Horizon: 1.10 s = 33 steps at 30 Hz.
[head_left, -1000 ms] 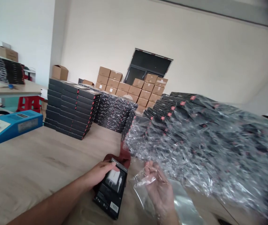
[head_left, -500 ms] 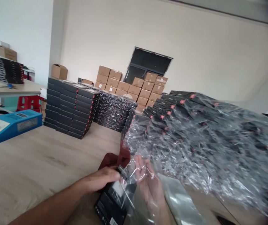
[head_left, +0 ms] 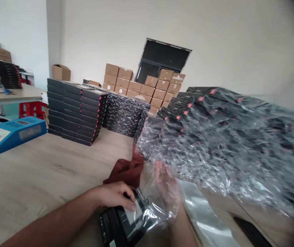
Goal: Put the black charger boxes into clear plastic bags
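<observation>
A black box (head_left: 119,224) with a pale label on its upper face lies low in the middle of the view. My left hand (head_left: 118,197) is closed on its far left edge, thumb pressed on top near the label. My right hand (head_left: 166,183) is just right of the box, fingers stretched out and palm turned toward it. Clear plastic film (head_left: 159,209) covers or surrounds this hand and reaches over the box's right side. Behind the box is a dark red cloth (head_left: 127,171). Flat clear plastic sleeves (head_left: 203,212) lie beside my right forearm.
Plastic-wrapped black boxes (head_left: 226,144) are piled high on the right. Unwrapped black boxes (head_left: 72,113) stand stacked at the back left, near a blue machine (head_left: 20,132). A phone (head_left: 251,231) lies at lower right. Cartons (head_left: 136,87) rise along the wall.
My left thumb has moved from the box's far edge onto its top. The film has spread out around my right hand, which has shifted slightly away. The camera view has tilted down a little.
</observation>
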### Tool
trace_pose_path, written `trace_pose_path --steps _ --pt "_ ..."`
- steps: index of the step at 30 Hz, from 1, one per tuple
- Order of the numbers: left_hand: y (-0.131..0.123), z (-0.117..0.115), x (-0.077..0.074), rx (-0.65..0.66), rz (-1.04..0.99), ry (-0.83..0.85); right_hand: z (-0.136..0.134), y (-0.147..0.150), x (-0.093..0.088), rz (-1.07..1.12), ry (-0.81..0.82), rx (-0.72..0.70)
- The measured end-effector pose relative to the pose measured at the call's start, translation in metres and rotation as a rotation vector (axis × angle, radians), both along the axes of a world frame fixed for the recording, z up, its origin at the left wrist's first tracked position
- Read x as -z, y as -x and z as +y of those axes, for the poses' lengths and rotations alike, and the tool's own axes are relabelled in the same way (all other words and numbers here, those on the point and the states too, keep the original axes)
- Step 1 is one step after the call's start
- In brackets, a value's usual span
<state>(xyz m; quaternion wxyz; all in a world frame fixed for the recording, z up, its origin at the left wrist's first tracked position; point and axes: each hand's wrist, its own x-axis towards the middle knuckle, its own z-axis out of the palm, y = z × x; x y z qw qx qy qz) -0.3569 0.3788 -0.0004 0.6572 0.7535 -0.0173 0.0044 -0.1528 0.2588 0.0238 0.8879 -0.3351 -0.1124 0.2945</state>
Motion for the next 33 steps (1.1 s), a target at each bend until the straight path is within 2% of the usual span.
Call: trace_pose_path --steps 6,17,28,33 --pt "-0.003 0.002 0.007 -0.109 0.076 -0.023 -0.015 -0.02 -0.006 0.087 0.001 0.028" --pt "-0.003 0.005 0.006 -0.15 0.097 -0.043 -0.018 -0.027 -0.002 0.085 0.022 0.062" --pt "0.0 0.003 0.0 -0.166 0.16 -0.047 0.004 -0.023 0.022 0.057 0.072 0.136" --pt "0.001 0.002 -0.001 -0.136 0.104 -0.082 0.016 -0.018 0.023 0.005 0.072 0.166"
